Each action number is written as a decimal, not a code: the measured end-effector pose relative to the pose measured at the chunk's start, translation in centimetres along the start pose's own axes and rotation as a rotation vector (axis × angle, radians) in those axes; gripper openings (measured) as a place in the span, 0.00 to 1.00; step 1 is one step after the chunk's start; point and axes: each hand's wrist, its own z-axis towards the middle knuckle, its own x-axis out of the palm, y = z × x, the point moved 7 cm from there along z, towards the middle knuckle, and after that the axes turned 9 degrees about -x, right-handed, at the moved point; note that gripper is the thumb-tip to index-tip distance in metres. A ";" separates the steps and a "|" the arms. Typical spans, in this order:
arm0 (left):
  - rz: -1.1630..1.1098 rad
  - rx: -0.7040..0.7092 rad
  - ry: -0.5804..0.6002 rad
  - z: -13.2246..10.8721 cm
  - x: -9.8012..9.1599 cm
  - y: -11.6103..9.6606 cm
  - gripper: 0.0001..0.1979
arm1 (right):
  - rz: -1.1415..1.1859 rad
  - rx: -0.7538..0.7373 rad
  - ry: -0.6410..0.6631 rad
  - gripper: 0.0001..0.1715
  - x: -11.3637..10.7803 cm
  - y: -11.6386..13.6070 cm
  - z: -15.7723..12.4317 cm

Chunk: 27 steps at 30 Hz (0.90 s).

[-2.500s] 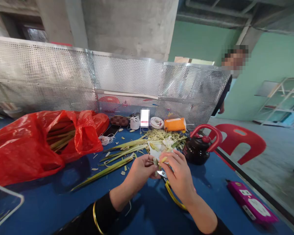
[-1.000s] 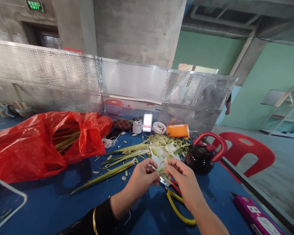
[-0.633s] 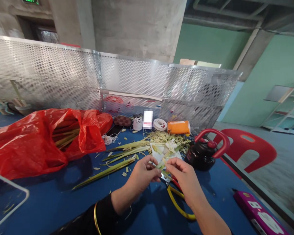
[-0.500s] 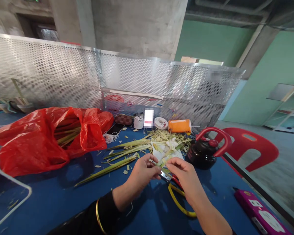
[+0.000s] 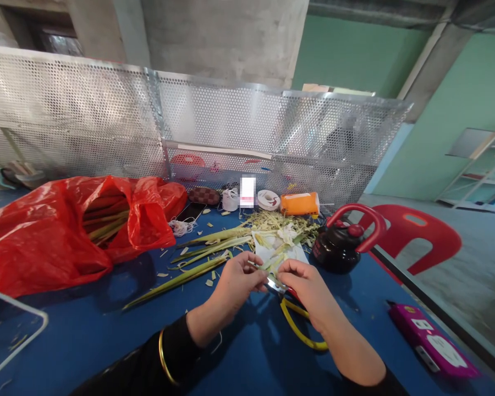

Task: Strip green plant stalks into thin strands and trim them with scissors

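1. The left hand [image 5: 239,278] is closed, its thumb and fingertips pinching one end of a pale green leaf strip [image 5: 269,267].
2. The right hand [image 5: 306,286] is closed too and pinches the other end, so the leaf strip spans the small gap between both hands, just above the blue table [image 5: 107,335].
3. Yellow-handled scissors [image 5: 299,330] lie under the right hand, blades pointing toward the left hand.
4. Long green stalks [image 5: 202,253] lie beyond the left hand. A red bag [image 5: 58,236] sits well off to its left.
5. A black kettle [image 5: 338,250] stands just beyond the right hand.
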 end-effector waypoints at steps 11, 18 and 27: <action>0.014 0.005 0.010 0.1 0.2 0.4 0.11 | -0.057 0.003 -0.009 0.06 -0.2 -0.1 0.0; 0.048 0.028 0.024 0.3 0.3 0.6 0.12 | -0.071 0.005 -0.015 0.06 -0.2 -0.1 0.0; 0.069 0.075 0.029 0.6 0.3 0.4 0.12 | -0.053 0.015 0.006 0.04 -0.1 0.0 0.0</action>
